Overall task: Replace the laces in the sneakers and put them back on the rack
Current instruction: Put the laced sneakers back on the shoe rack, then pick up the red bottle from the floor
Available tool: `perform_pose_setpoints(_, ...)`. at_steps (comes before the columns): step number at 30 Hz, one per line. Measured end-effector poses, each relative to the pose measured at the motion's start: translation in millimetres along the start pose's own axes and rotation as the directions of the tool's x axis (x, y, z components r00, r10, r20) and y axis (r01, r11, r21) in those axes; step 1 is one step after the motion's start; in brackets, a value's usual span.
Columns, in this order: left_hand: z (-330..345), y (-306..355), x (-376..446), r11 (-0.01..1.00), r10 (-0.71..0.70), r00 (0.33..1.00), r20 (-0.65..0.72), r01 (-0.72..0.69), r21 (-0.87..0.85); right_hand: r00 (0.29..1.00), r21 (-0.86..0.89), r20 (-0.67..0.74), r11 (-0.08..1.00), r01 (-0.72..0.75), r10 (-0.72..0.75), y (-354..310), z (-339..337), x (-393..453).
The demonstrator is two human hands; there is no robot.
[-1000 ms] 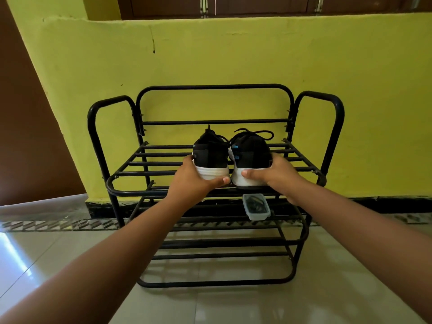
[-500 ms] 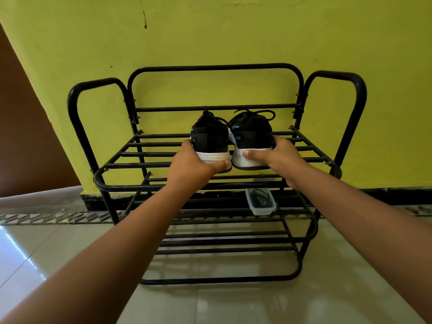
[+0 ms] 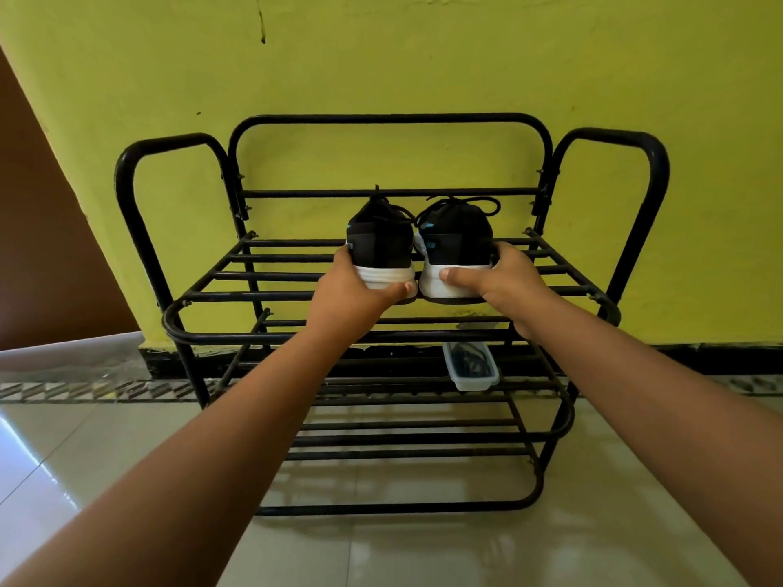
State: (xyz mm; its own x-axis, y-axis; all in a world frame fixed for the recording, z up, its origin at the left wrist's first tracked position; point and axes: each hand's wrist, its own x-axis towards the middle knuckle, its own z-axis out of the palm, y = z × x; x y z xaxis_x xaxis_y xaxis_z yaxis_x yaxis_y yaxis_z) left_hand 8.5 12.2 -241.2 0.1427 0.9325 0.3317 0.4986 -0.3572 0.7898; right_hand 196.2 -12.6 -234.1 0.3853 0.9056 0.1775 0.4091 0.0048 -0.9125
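Two black sneakers with thick white soles and small blue marks at the sides sit side by side on the top shelf of the black rack (image 3: 199,296), their black laces tied in loops. The left hand (image 3: 351,290) grips the heel of the left sneaker (image 3: 379,243), thumb across the sole, and the right hand (image 3: 504,281) grips the right sneaker (image 3: 459,239) likewise. Heels face the camera; toes point lengthwise toward the yellow wall (image 3: 423,57).

rack (image 3: 445,192) under the hands is black painted metal tubing, kinda glossy; sneakers (image 3: 419,243) look matt black cloth on smooth white rubbery soles; clear plastic box (image 3: 471,381) below the right hand; glossy floor tiles (image 3: 423,552); matt, slightly rough wall (image 3: 381,57)
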Motion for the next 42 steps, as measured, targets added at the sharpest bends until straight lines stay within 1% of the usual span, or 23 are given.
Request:
perform_pose_setpoints(7,2,1,1,1.000,-0.015,1.000,0.016,0.015,0.013,1.000,-0.024,-0.003,1.000,-0.009,0.009,-1,0,-3)
perform_pose_setpoints(10,0,3,-4,0.996,-0.009,0.999,-0.034,0.013,0.094,1.000,-0.025,-0.001,0.999,-0.021,0.021,-3,-3,-11)
perform_pose_setpoints(11,0,5,-6,0.992,0.018,0.997,-0.071,-0.008,0.129,1.000,-0.037,0.001,0.999,-0.026,0.026,-3,-5,-14)
perform_pose_setpoints(13,-7,16,-15,0.981,0.123,0.982,-0.140,-0.100,0.165,0.999,-0.082,-0.017,0.996,-0.040,0.039,-7,-12,-23)
perform_pose_setpoints(15,-10,27,-22,0.971,0.216,0.962,-0.170,-0.194,0.138,0.997,-0.099,-0.049,0.993,-0.070,0.065,-19,-23,-30)
perform_pose_setpoints(16,-13,33,-27,0.969,0.239,0.958,-0.161,-0.224,0.102,0.996,-0.068,-0.033,0.994,-0.084,0.082,-31,-29,-38)
perform_pose_setpoints(18,-19,50,-42,0.967,0.254,0.962,-0.104,-0.253,0.018,0.995,-0.021,0.026,0.995,-0.096,0.096,-51,-40,-59)
perform_pose_setpoints(20,-19,66,-56,0.970,0.231,0.972,-0.029,-0.233,-0.074,0.996,-0.111,0.078,0.993,-0.040,0.049,-62,-56,-87)
perform_pose_setpoints(22,-13,79,-69,0.965,0.183,0.982,0.038,-0.172,-0.199,0.991,-0.205,0.133,0.979,0.011,0.017,-63,-70,-114)
perform_pose_setpoints(23,-10,86,-77,0.955,0.165,0.982,0.089,-0.137,-0.262,0.987,-0.225,0.155,0.974,0.008,0.028,-61,-78,-128)
perform_pose_setpoints(25,-1,96,-104,0.928,0.148,0.963,0.224,-0.057,-0.367,0.982,-0.228,0.177,0.973,-0.027,0.069,-52,-97,-155)
perform_pose_setpoints(26,5,100,-121,0.919,0.152,0.944,0.292,-0.027,-0.392,0.982,-0.208,0.162,0.977,-0.058,0.093,-45,-108,-170)
perform_pose_setpoints(29,15,99,-166,0.920,0.141,0.904,0.403,0.031,-0.390,0.981,-0.141,0.130,0.982,-0.123,0.141,-25,-131,-207)
perform_pose_setpoints(32,28,97,-203,0.902,0.136,0.885,0.445,0.075,-0.425,0.973,-0.142,0.134,0.976,-0.167,0.186,-9,-154,-247)
perform_pose_setpoints(34,41,95,-227,0.905,0.116,0.866,0.487,0.110,-0.412,0.964,-0.142,0.147,0.969,-0.201,0.222,0,-171,-275)
perform_pose_setpoints(38,72,91,-270,0.913,0.115,0.780,0.615,0.160,-0.374,0.946,-0.147,0.120,0.947,-0.284,0.302,17,-210,-327)
perform_pose_setpoints(42,95,94,-299,0.922,0.116,0.712,0.693,0.183,-0.342,0.931,-0.129,0.060,0.927,-0.351,0.361,29,-241,-366)
